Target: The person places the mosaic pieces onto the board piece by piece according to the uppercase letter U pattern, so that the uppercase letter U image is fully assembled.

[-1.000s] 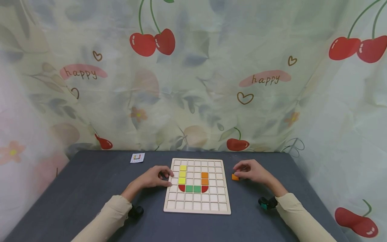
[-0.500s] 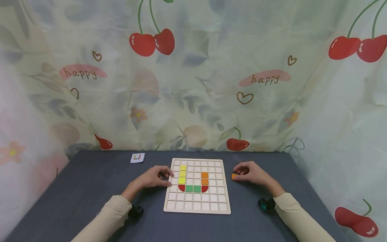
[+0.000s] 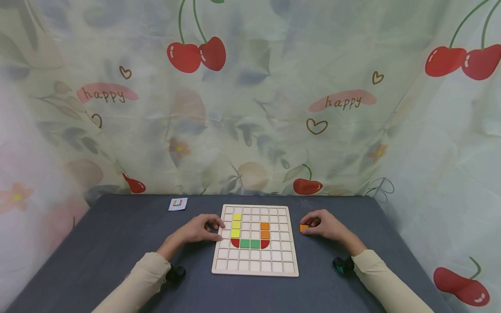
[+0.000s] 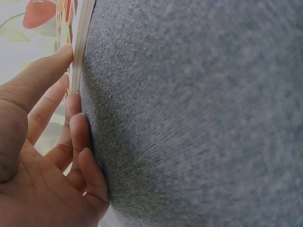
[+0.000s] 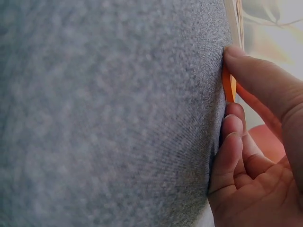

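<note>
A pale wooden grid board [image 3: 255, 265] lies mid-table in the head view. On it sit yellow tiles [image 3: 236, 225] in a column, green tiles [image 3: 249, 244] in a row, two orange tiles [image 3: 265, 230] and two red rounded corner pieces [image 3: 265, 244]; together they form a U. My left hand [image 3: 198, 228] rests at the board's left edge, thumb and fingertips touching it at separate points, as the left wrist view shows. Right of the board, my right hand [image 3: 325, 225] pinches a loose orange square tile [image 5: 229, 87] between thumb and fingers, down at the table surface.
A small pattern card [image 3: 178, 204] lies at the back left of the dark grey table [image 3: 117, 243]. Behind the table hangs a printed curtain [image 3: 250, 108] with cherries. Each wrist carries a dark camera.
My right hand has lowered slightly and drawn a little left, its fingers settling round the orange tile, which has barely shifted. My left hand and the board have stayed put.
</note>
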`<state>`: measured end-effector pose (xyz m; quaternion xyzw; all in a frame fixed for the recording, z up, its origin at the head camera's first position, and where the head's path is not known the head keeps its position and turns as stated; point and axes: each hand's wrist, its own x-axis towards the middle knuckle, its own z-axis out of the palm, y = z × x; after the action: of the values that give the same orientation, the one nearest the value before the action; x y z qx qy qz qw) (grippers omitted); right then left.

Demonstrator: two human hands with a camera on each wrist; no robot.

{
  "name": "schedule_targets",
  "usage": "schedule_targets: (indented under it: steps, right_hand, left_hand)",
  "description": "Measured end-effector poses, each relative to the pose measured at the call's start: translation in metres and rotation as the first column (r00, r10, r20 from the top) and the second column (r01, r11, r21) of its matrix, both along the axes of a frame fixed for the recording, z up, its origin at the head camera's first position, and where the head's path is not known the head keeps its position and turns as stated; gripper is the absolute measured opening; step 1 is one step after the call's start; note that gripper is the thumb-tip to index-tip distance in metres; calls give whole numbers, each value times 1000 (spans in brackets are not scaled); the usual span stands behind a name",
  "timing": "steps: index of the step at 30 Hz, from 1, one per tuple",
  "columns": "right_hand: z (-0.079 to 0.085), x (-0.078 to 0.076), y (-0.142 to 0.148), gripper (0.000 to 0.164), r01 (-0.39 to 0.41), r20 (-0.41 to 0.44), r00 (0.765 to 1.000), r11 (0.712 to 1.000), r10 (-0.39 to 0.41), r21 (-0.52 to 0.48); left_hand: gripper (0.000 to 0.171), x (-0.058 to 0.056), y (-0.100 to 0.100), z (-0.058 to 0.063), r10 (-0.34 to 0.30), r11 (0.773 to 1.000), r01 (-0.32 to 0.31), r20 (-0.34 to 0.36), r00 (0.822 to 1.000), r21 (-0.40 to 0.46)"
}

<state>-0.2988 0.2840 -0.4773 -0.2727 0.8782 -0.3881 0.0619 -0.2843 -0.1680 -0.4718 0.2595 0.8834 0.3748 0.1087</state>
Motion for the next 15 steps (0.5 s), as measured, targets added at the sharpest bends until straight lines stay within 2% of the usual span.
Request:
schedule_targets:
  steps: [15]
  right_hand:
    - [0, 2, -3, 19, 1, -6, 1000, 1000, -1, -24]
  left_hand:
    - [27, -1, -1, -2, 2, 1000, -2, 7, 1000, 3]
